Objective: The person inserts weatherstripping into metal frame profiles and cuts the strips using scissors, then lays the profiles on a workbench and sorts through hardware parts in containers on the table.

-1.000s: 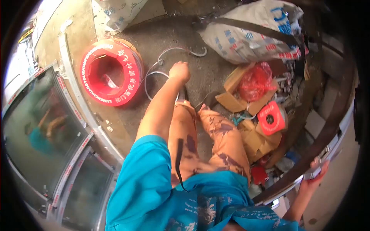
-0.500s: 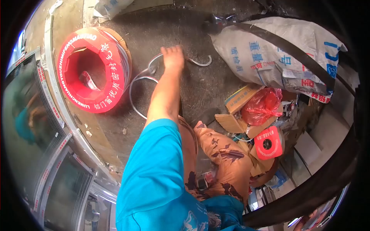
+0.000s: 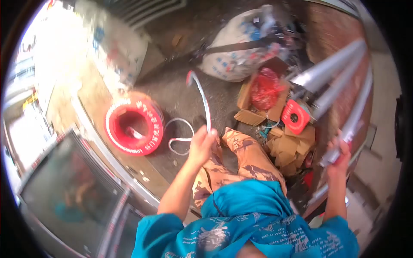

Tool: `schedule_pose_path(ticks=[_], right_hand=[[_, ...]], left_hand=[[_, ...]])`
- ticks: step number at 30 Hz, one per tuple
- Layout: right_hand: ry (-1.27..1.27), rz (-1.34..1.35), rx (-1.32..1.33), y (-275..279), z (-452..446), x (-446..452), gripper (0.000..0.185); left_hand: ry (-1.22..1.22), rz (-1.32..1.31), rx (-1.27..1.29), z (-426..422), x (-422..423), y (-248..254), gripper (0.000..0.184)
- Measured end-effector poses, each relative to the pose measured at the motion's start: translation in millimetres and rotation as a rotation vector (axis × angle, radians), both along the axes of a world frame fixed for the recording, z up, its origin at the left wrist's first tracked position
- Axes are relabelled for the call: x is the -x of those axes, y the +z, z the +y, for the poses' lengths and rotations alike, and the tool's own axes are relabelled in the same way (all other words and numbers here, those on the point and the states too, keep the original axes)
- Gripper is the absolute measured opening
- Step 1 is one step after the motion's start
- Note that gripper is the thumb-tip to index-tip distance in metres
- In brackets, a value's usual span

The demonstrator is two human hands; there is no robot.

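Floor (image 3: 183,101): dark grey, scuffed, pale scraps scattered at near left. Tan ground (image 3: 64,114): left side, lighter and dusty. Pale rail (image 3: 138,188): long, narrow, running from far left toward near left. Glass panels (image 3: 77,180): two, near left, dark and reflective, framed, with red-marked edging. Slatted piece (image 3: 148,9): far side, parallel bars, blurred. Brown surface (image 3: 333,28): far right. Greyish ground (image 3: 383,96): right edge. Light: white glare, far left, washing out detail.

Silvery bars (image 3: 329,65) blurred; sack print (image 3: 253,32) smeared (unreadable); strip (image 3: 204,98) part-hidden in left grip (image 3: 201,147).
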State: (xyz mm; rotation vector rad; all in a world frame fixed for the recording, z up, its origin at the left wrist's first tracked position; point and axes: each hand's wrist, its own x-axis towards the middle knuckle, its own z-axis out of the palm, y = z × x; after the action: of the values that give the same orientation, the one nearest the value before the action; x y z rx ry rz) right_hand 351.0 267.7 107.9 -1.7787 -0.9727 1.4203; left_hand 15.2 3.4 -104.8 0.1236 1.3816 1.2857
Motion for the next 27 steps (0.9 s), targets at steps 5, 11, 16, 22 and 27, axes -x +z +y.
schedule_pose_path(ticks=[5,11,16,22,27], right_hand=[[0.032,0.424,0.121,61.9,-56.5,23.2,0.062],[0.069,0.657,0.059,130.8,-98.3,37.1,0.064],[-0.074,0.785,0.059,153.3,-91.8,4.0,0.049],[-0.046,0.557,0.032,136.1,-78.6,-34.9,0.035],[0.047,0.407,0.020,119.2,-67.2,-50.0,0.025]], left_hand=[[-0.363,0.196,-0.312,23.8,-28.7,184.6,0.027],[-0.889,0.591,-0.431,77.9,-96.5,298.0,0.029],[-1.114,0.834,-0.381,103.3,-151.2,314.9,0.025],[-0.941,0.605,-0.376,125.7,-187.6,331.7,0.041],[-0.763,0.932,-0.731,187.4,-237.9,371.2,0.043]])
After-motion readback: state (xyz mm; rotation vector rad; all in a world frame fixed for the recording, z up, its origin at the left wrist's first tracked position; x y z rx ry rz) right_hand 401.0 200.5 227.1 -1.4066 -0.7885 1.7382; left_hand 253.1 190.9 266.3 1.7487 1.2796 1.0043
